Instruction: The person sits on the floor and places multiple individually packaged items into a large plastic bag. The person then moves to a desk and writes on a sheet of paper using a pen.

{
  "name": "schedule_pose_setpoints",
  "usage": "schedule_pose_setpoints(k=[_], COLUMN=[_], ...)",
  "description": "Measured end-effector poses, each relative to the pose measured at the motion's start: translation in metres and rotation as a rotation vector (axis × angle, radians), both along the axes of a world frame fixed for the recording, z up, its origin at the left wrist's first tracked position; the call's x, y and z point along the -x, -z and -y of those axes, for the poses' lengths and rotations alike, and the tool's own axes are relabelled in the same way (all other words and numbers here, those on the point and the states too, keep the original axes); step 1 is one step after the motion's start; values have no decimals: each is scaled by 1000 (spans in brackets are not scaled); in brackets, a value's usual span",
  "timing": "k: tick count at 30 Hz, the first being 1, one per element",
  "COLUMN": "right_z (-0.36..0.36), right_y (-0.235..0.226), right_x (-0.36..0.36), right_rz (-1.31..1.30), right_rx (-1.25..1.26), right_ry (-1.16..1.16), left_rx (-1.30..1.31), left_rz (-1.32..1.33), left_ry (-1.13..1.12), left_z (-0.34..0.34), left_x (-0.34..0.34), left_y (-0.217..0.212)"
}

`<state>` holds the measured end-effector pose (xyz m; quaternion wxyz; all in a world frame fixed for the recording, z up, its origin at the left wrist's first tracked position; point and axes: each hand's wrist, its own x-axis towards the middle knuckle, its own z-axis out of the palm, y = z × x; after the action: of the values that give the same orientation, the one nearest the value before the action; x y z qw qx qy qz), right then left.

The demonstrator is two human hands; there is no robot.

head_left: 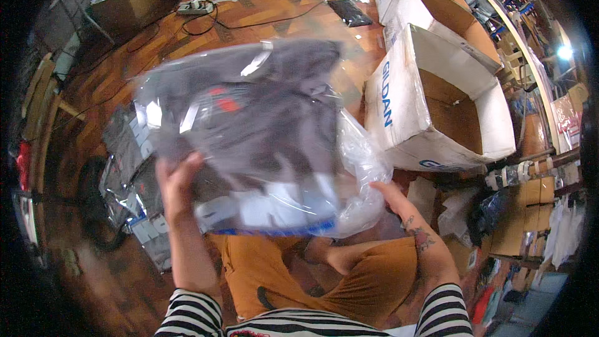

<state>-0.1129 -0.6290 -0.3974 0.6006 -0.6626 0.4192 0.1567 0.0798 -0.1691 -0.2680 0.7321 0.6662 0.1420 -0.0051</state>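
A folded dark grey garment (249, 128) in a clear plastic bag (362, 165) is held up over my lap, blurred by motion. It bears a small red print and large white print near its lower edge, where a blue strip runs along the bag. My left hand (180, 181) grips the package's left side, thumb on top and the other fingers hidden beneath. At the right, my right hand (388, 195) is closed on the bag's loose, crumpled plastic, its fingers partly hidden. More bagged grey garments (128, 150) with white print lie on the floor to the left.
An open white cardboard box (390, 97) stands on the right, with more open boxes (405, 6) behind it. A power strip (196, 7) with black cable, paper scraps and a black packet (350, 14) lie on the wooden floor (274, 15). Cluttered shelving lines the far right.
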Motion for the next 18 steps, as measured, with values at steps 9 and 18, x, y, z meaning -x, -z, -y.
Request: schedule_pose_setpoints(k=[9,18], right_z=[-1,2], right_y=[4,36], right_x=[9,19], right_rz=[-11,-158], right_rx=[254,721], right_ry=[446,41], left_rx=[-480,-875], left_rz=[-87,-253], left_ry=[909,699], left_z=[167,134], left_x=[16,45], left_y=[308,262])
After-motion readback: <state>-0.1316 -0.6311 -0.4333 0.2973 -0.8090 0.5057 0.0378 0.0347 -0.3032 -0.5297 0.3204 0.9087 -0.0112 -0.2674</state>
